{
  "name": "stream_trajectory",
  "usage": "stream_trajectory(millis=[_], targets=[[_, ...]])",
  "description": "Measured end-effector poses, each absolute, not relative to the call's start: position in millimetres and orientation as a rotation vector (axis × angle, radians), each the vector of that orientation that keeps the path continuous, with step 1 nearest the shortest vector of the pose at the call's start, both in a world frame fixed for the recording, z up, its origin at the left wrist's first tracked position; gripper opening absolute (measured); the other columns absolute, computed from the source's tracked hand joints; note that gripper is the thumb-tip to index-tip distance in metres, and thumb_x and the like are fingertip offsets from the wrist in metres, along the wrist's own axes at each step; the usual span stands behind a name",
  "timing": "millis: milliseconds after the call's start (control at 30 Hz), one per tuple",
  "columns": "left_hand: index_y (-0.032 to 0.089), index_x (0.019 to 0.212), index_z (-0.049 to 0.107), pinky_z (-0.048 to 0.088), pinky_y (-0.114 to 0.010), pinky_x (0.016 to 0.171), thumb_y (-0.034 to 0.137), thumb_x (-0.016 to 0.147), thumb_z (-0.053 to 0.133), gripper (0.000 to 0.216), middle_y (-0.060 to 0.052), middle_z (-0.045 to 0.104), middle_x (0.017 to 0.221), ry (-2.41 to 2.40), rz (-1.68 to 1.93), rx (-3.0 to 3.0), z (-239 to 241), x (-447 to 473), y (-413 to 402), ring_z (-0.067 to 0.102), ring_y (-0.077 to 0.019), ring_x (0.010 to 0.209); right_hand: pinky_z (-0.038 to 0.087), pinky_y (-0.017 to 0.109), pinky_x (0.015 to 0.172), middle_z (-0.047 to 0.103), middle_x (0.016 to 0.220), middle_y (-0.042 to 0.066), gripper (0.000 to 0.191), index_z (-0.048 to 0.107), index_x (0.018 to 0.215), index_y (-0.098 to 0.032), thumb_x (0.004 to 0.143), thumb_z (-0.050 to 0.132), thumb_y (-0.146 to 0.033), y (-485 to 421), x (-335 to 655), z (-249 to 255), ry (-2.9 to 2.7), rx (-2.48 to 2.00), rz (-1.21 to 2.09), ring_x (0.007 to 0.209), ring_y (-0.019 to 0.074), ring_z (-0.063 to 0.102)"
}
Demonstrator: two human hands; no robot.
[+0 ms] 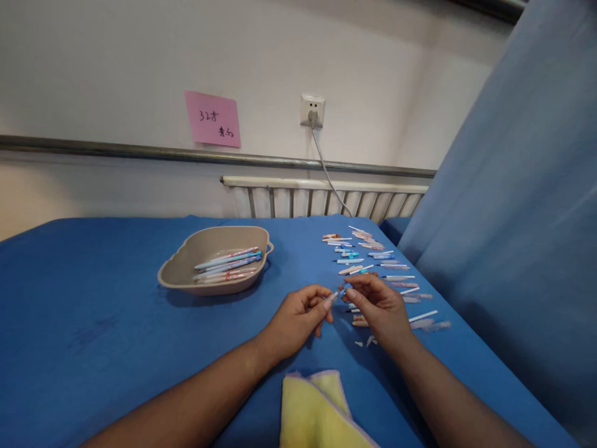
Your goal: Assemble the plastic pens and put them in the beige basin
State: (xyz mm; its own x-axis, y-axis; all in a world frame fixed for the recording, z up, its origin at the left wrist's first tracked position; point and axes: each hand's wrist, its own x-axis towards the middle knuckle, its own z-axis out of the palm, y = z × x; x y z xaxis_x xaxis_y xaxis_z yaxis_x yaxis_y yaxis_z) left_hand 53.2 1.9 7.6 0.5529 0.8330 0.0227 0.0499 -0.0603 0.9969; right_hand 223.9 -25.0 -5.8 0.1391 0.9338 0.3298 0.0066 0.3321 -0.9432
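My left hand (296, 316) is closed in a pinch on a small whitish pen part (334, 295). Opposite it, the thumb and fingers of my right hand (382, 311) pinch a small blue pen part (345, 289). The two parts almost meet; whether they touch, I cannot tell. Around and beyond my right hand lie rows of loose pen parts (349, 262), with blue, beige and brown pieces and thin white refills (423, 316). Several tiny white bits (370, 341) rest below that hand. A beige basin (168, 277) to the left holds several pens (228, 266).
A blue cloth (116, 361) covers the table. Near me lies a folded yellow cloth (308, 410). Behind the table are a white rail (289, 183) and a wall socket (312, 111) with a plugged-in cord. A blue curtain (513, 186) hangs along the right side.
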Motion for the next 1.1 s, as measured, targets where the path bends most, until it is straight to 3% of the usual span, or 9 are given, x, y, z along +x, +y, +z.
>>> stream_trajectory(millis=[467,767,1100], targets=[[0.014,0.088,0.059,0.037,-0.017,0.044,0.040,0.079,0.059,0.027,0.001,0.059,0.065,0.786,0.734,1.530,6.1,54.4,1.1,0.047,-0.0052,0.044,0.047,0.030,0.071,0.066,0.083,0.002,0.020,0.065,0.096,-0.023,0.077,0.064,-0.029,-23.8,225.4,-8.8,-1.326,-1.047,0.810,0.078,0.0174,0.061],[0.013,0.089,0.061,0.038,-0.018,0.044,0.043,0.076,0.062,0.032,0.001,0.058,0.065,0.814,0.750,1.528,7.6,54.8,0.0,0.047,-0.0055,0.045,0.046,0.028,0.066,0.064,0.076,0.000,0.016,0.066,0.090,-0.023,0.075,0.065,-0.028,-24.9,226.1,-6.5,-1.372,-1.080,0.755,0.070,0.0159,0.059],[0.014,0.088,0.060,0.040,-0.019,0.048,0.041,0.078,0.060,0.030,0.001,0.058,0.065,0.809,0.743,1.544,4.3,56.7,-2.7,0.048,-0.0067,0.048,0.048,0.027,0.058,0.067,0.083,0.002,0.017,0.067,0.092,-0.025,0.078,0.062,-0.031,-30.0,225.3,-2.0,-1.413,-1.120,0.802,0.068,0.0156,0.059]])
